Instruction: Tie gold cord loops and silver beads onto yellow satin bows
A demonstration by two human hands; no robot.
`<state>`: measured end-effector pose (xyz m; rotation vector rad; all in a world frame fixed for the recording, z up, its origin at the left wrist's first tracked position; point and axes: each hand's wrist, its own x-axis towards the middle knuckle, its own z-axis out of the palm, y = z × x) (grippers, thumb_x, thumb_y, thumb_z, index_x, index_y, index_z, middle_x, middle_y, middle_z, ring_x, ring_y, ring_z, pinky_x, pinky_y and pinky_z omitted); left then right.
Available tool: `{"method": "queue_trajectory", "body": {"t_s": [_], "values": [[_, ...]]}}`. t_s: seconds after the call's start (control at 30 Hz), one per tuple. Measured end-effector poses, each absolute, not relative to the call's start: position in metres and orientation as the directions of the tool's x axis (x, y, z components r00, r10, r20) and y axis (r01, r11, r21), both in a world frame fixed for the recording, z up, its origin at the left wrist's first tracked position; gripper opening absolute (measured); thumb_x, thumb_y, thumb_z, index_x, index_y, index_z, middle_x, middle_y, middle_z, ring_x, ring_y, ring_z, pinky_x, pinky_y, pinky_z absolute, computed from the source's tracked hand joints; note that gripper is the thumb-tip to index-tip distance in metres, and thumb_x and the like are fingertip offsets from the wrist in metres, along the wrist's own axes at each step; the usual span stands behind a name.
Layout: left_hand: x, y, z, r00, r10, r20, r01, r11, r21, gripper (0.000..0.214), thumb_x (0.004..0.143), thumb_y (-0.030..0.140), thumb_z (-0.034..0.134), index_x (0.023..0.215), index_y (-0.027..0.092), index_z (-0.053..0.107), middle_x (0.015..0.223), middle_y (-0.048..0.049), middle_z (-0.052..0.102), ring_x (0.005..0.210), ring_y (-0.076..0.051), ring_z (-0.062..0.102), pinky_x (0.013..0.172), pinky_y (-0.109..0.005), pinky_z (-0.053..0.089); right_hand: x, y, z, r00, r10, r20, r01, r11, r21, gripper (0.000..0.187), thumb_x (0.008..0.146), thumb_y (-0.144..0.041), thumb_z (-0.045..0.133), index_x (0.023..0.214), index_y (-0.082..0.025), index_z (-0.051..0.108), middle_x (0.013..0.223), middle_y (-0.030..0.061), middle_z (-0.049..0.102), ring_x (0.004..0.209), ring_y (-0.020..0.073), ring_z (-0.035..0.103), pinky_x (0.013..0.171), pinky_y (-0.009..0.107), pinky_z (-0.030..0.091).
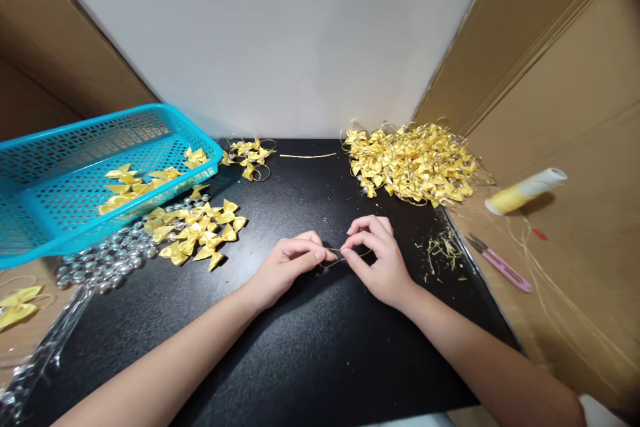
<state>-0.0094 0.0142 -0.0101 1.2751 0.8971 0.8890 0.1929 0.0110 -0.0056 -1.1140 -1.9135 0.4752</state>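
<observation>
Over the middle of the black table, my left hand [295, 260] and my right hand [375, 255] face each other, fingertips a short gap apart. A thin gold cord [334, 263] runs between them in a small loop. Thumb and index finger of each hand pinch it. Whether a knot sits at the fingertips is too small to tell. To the left of my left hand lie loose yellow ribbon bows [205, 230]. Beyond my right hand is a large heap of yellow bows with gold cord loops [415, 164].
A turquoise basket [195, 124] holding some bows stands at left, with strings of silver beads [117, 257] beside it. A short gold cord piece [307, 155] lies at the back. At right are cord scraps [445, 250], pink-handled snips [503, 267] and a yellow-white spool [525, 192].
</observation>
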Motion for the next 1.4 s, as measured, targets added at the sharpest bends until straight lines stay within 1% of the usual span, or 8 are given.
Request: {"method": "queue_trajectory", "body": {"t_s": [0.13, 0.27, 0.37, 0.43, 0.53, 0.67, 1.17, 1.4], "values": [[-0.005, 0.012, -0.011, 0.282, 0.956, -0.083, -0.011, 0.09, 0.996, 0.023, 0.081, 0.041, 0.071, 0.092, 0.024, 0.081, 0.067, 0.0003, 0.051, 0.061, -0.012, 0.044, 0.059, -0.025, 0.035, 0.192, 0.007, -0.006, -0.341, 0.785, 0.517, 0.575, 0.609, -0.546, 0.011, 0.086, -0.021, 0.061, 0.075, -0.025, 0.064, 0.092, 0.0028, 0.063, 0.094, 0.0223, 0.054, 0.085, 0.041, 0.039], [0.0, 0.008, -0.007, 0.319, 0.945, -0.068, 0.138, 0.025, 0.99, 0.018, 0.082, 0.036, 0.071, 0.088, 0.023, 0.082, 0.07, -0.0026, 0.059, 0.064, -0.014, 0.052, 0.061, -0.026, 0.039, 0.193, 0.005, -0.007, -0.341, 0.772, 0.536, 0.612, 0.615, -0.496, 0.011, 0.089, -0.024, 0.06, 0.079, -0.025, 0.065, 0.094, 0.0033, 0.063, 0.095, 0.0224, 0.054, 0.086, 0.041, 0.038], [0.001, 0.006, -0.006, 0.337, 0.94, -0.051, 0.173, -0.009, 0.985, 0.017, 0.082, 0.034, 0.071, 0.081, 0.021, 0.082, 0.074, -0.0051, 0.064, 0.068, -0.015, 0.055, 0.062, -0.027, 0.041, 0.193, 0.006, -0.008, -0.341, 0.783, 0.52, 0.598, 0.607, -0.522, 0.01, 0.091, -0.024, 0.058, 0.083, -0.025, 0.064, 0.097, 0.0037, 0.062, 0.098, 0.0223, 0.053, 0.088, 0.041, 0.037], [0.002, 0.006, -0.007, 0.339, 0.94, -0.028, 0.151, -0.025, 0.988, 0.018, 0.082, 0.034, 0.071, 0.077, 0.019, 0.08, 0.075, -0.0055, 0.064, 0.067, -0.015, 0.055, 0.062, -0.027, 0.041, 0.194, 0.007, -0.007, -0.344, 0.808, 0.478, 0.559, 0.586, -0.587, 0.004, 0.09, -0.025, 0.06, 0.09, -0.025, 0.064, 0.102, 0.0046, 0.062, 0.102, 0.0231, 0.052, 0.091, 0.042, 0.038], [0.001, 0.006, -0.007, 0.33, 0.944, 0.014, 0.068, -0.038, 0.997, 0.021, 0.082, 0.035, 0.07, 0.073, 0.018, 0.077, 0.075, -0.0049, 0.063, 0.067, -0.015, 0.055, 0.063, -0.027, 0.042, 0.194, 0.009, -0.006, -0.396, 0.839, 0.373, 0.468, 0.534, -0.705, 0.013, 0.087, -0.028, 0.063, 0.099, -0.024, 0.061, 0.108, 0.0058, 0.061, 0.108, 0.024, 0.051, 0.093, 0.042, 0.041], [0.001, 0.006, -0.008, 0.339, 0.94, 0.017, 0.036, -0.031, 0.999, 0.022, 0.081, 0.037, 0.071, 0.072, 0.017, 0.075, 0.076, -0.0049, 0.062, 0.069, -0.015, 0.055, 0.064, -0.027, 0.043, 0.194, 0.011, -0.006, -0.447, 0.849, 0.284, 0.419, 0.479, -0.772, 0.005, 0.089, -0.025, 0.061, 0.093, -0.024, 0.06, 0.107, 0.0051, 0.062, 0.108, 0.0229, 0.052, 0.094, 0.042, 0.043], [0.005, 0.005, -0.004, 0.3, 0.952, 0.066, 0.151, -0.116, 0.982, 0.024, 0.086, 0.026, 0.06, 0.065, 0.017, 0.066, 0.067, -0.0016, 0.06, 0.066, -0.014, 0.054, 0.065, -0.026, 0.041, 0.19, 0.009, -0.005, -0.419, 0.847, 0.327, 0.517, 0.519, -0.681, 0.01, 0.086, -0.019, 0.067, 0.079, -0.024, 0.062, 0.097, 0.002, 0.064, 0.1, 0.0215, 0.053, 0.09, 0.04, 0.041], [0.007, 0.002, -0.004, 0.152, 0.988, 0.012, 0.19, -0.041, 0.981, 0.022, 0.083, 0.026, 0.061, 0.064, 0.016, 0.067, 0.065, -0.0005, 0.059, 0.058, -0.011, 0.049, 0.058, -0.024, 0.039, 0.19, 0.008, -0.006, -0.423, 0.842, 0.335, 0.543, 0.531, -0.651, 0.009, 0.088, -0.019, 0.065, 0.081, -0.023, 0.062, 0.097, 0.0025, 0.063, 0.1, 0.0217, 0.053, 0.089, 0.039, 0.039]]}}
